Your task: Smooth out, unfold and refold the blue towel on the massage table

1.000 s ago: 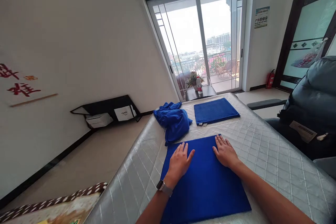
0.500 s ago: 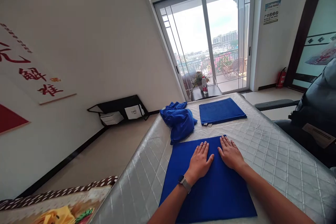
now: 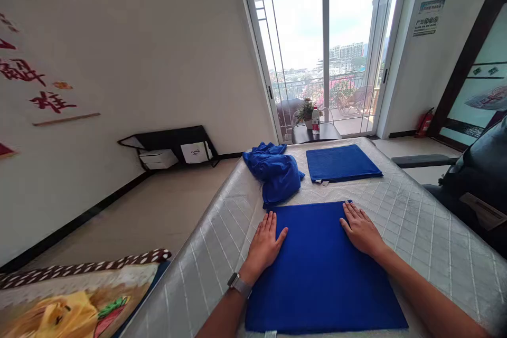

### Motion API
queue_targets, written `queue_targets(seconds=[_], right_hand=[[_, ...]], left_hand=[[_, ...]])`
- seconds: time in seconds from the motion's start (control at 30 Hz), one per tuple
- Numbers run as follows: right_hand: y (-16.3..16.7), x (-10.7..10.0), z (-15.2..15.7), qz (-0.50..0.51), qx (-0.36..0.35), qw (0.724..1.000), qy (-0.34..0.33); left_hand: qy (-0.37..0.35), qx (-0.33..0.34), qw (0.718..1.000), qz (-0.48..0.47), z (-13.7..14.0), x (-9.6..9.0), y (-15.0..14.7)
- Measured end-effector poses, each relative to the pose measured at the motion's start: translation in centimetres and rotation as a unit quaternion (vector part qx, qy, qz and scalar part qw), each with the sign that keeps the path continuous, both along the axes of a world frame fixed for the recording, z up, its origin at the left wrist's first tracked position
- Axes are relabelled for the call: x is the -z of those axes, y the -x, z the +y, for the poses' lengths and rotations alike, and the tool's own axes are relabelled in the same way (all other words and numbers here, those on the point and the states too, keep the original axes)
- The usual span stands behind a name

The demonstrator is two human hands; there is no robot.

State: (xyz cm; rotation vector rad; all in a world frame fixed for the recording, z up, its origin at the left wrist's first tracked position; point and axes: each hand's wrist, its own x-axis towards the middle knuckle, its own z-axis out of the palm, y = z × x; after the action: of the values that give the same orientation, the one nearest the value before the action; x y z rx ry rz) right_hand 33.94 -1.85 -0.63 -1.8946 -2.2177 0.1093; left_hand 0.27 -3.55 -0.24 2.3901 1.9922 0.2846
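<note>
A blue towel (image 3: 317,269), folded to a flat rectangle, lies before me on the quilted silver mattress (image 3: 214,259). My left hand (image 3: 264,243) rests flat on its upper left part, fingers stretched out, a watch on the wrist. Flat on the upper right corner lies my right hand (image 3: 361,229), its fingers extended. Neither hand grips anything. Behind the towel, to the left, sits a crumpled heap of blue cloth (image 3: 277,177). Beyond it to the right is another flat folded blue towel (image 3: 343,162), with small white tags at its near edge.
At the mattress's far end stands a small dark table (image 3: 330,133) with a bottle (image 3: 316,120) and a potted plant (image 3: 306,112). A dark chair (image 3: 475,179) borders the right side. Patterned bedding (image 3: 119,274) lies lower left; a black rack (image 3: 170,142) stands by the wall.
My left hand has slid left across the towel, from its middle to its upper left part. My right hand stays near the upper right corner. The view has shifted slightly.
</note>
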Motion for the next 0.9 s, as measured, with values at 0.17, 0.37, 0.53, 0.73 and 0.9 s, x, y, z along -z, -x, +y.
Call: queue_targets(seconds=[0.17, 0.37, 0.53, 0.73, 0.9], right_hand=[[0.0, -0.1, 0.0, -0.009, -0.001, 1.000, -0.001], [0.4, -0.3, -0.4, -0.011, 0.004, 1.000, -0.005], [0.9, -1.4, -1.2, -0.036, 0.002, 0.998, -0.050], [1.2, -1.9, -4.5, -0.075, -0.004, 0.996, -0.043], [1.7, -0.9, -7.1, -0.042, 0.023, 0.999, 0.013]], left_hand=[[-0.009, -0.010, 1.000, -0.001, -0.1, -0.1, -0.2], [-0.030, -0.006, 0.999, 0.009, -0.3, -0.1, -0.1], [-0.034, -0.002, 0.999, 0.016, -0.5, -0.2, 0.0], [-0.038, -0.008, 0.999, 0.018, -0.5, -0.1, 0.0], [-0.053, -0.008, 0.999, 0.010, -0.1, 0.7, 0.1]])
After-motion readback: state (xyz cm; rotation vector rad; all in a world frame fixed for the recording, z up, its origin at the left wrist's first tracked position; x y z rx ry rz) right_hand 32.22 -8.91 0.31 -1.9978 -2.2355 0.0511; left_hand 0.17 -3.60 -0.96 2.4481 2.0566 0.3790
